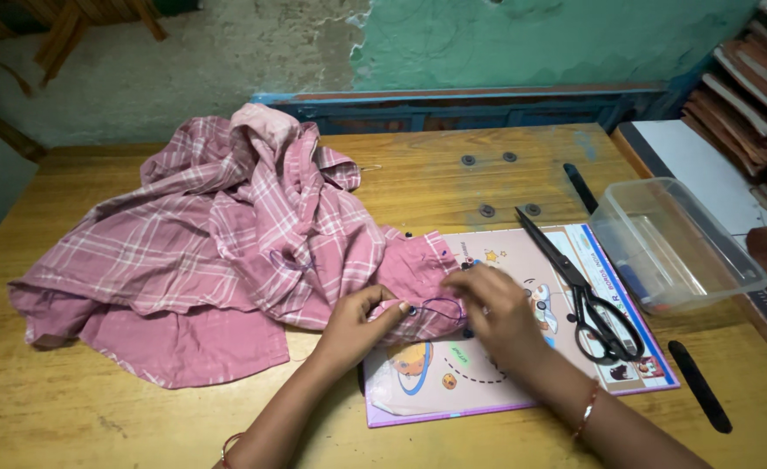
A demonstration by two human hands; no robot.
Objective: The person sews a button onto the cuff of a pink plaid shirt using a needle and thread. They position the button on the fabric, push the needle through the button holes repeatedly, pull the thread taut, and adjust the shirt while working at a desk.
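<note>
Pink plaid shirt [218, 252] lies heaped on the left half of the wooden table [71, 417], one edge pulled rt onto a picture book [488, 373].

Left hand [357, 326]: fingers pressed together, pinching the shirt edge just beside a small dark button [412, 309] and holding the cloth flat on the book. Right hand [496, 313] sits just rt of it, touching the same edge; it's blurred, fingers look bunched, prob. pinching a needle, but can't tell for sure. A loop of dark thread [443, 304] shows between the 2 hands. Looks like button sewing, mid-stitch. Next move prob. needs the thread drawn snug w/o puckering the cloth, left hand steadying the button.

Rt of the hands: black-handled scissors [588, 291] lie on the book, blades pointing up-left, apart from the hands. A few loose dark buttons [486, 210] sit on the table above. Further rt a clear plastic box [670, 243], open, near the table edge. Black pen-like stick [700, 386] lies near the front rt corner.

Table is yellow-brown wood, scuffed. Behind it a worn wall [488, 43], green paint peeling to bare plaster, blue trim below. Stacked old books [761, 82] at far rt.
</note>
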